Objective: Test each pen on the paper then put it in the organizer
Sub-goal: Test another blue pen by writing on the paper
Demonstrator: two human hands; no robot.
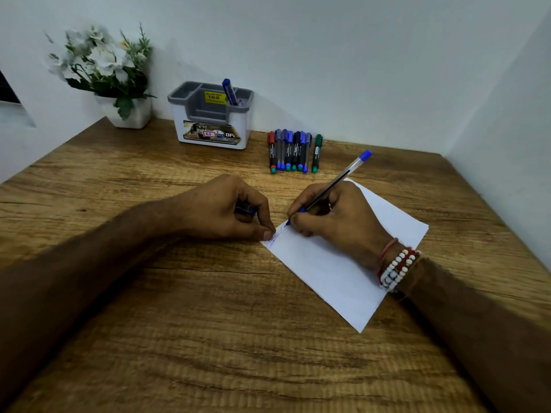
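Note:
My right hand (334, 219) grips a clear blue ballpoint pen (346, 174), its tip touching the white paper (337, 272) near the sheet's left corner, where blue scribbles show. My left hand (229, 210) rests on the table with its thumb pressing the paper's corner; it is closed around a blue pen cap (246, 209). A grey and white organizer (193, 117) stands at the back by the wall with one blue pen (230, 92) upright in its right compartment. Several capped pens (293, 152) lie in a row to its right.
A white pot of artificial white flowers (104, 73) stands in the back left corner. Walls close off the wooden table (208, 323) at the back and on the right. A lone green pen (317, 153) lies at the row's right end.

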